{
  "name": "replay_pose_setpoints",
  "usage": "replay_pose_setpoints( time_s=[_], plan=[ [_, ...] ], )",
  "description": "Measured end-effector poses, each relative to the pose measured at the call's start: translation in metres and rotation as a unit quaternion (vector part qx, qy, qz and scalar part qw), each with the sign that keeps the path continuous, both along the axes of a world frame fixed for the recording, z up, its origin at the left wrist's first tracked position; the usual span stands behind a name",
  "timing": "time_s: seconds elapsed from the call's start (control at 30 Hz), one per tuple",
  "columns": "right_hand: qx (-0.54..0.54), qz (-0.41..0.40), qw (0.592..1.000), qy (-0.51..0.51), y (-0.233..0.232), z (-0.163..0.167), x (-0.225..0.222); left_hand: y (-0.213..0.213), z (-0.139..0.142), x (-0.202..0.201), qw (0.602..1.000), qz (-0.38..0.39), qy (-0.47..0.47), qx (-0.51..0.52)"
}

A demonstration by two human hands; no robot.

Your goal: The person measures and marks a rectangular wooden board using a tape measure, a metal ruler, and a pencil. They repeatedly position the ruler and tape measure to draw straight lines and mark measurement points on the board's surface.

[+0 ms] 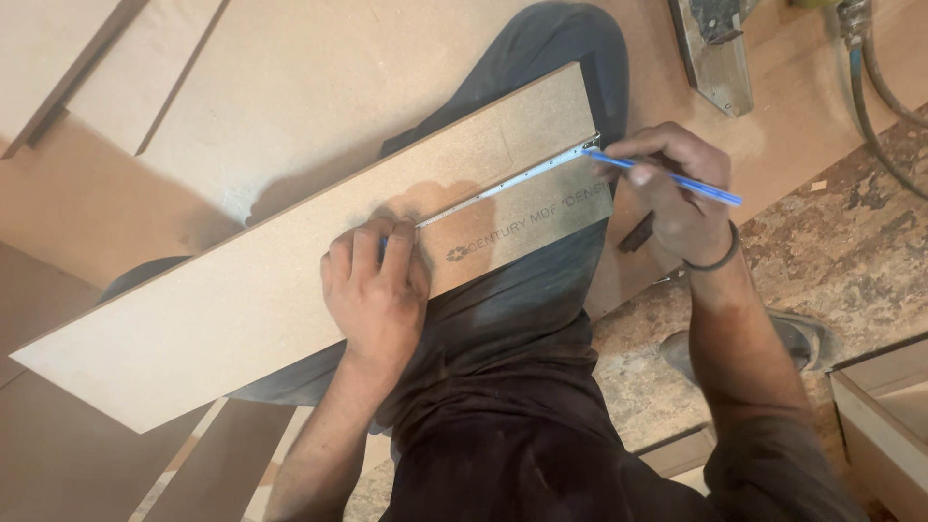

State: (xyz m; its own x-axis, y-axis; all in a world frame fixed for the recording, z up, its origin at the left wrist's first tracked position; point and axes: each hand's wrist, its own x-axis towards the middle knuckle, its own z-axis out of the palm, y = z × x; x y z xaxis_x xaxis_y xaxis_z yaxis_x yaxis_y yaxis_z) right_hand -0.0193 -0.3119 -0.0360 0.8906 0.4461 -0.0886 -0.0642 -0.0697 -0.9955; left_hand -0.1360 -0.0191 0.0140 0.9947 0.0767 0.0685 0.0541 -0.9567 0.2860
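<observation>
Left hand (375,280) clamping metal tape (503,184) on flat fibreboard plank (242,309); right hand (677,198) pinching slim blue pen (667,177).

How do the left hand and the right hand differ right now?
The left hand lies knuckles-up mid-board, covering the tape measure's case; the right hand is at the board's end, pinching a blue pen. Only the right wrist wears a dark band. Both meet the pale fibreboard plank.
</observation>
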Motion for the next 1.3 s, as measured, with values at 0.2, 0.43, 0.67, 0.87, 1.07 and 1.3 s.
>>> replay_pose_setpoints(
  time_s=[0.2, 0.43, 0.67, 0.87, 1.07, 1.3],
  plan=[
    [-0.08, 0.054, 0.995, -0.007, -0.012, -0.016, 0.01, 0.001, -0.002, -0.001, 1.0, -0.003, -0.001, 0.007],
    [-0.107, 0.07, 0.991, -0.05, -0.009, -0.017, 0.015, -0.001, -0.003, -0.001, 1.0, 0.002, 0.002, 0.012],
    [-0.131, 0.07, 0.988, -0.045, -0.01, -0.016, 0.012, 0.0, -0.006, -0.001, 1.0, -0.002, 0.005, 0.016],
    [-0.068, 0.069, 0.995, -0.03, -0.009, -0.016, 0.013, 0.0, -0.009, -0.004, 1.0, -0.001, 0.009, 0.021],
    [-0.027, 0.049, 0.998, -0.018, -0.008, -0.019, 0.013, 0.0, -0.014, -0.006, 1.0, 0.0, -0.014, 0.012],
    [-0.099, 0.071, 0.99, -0.069, -0.011, -0.017, 0.01, 0.001, -0.018, -0.008, 1.0, -0.001, -0.016, 0.012]
  ],
)
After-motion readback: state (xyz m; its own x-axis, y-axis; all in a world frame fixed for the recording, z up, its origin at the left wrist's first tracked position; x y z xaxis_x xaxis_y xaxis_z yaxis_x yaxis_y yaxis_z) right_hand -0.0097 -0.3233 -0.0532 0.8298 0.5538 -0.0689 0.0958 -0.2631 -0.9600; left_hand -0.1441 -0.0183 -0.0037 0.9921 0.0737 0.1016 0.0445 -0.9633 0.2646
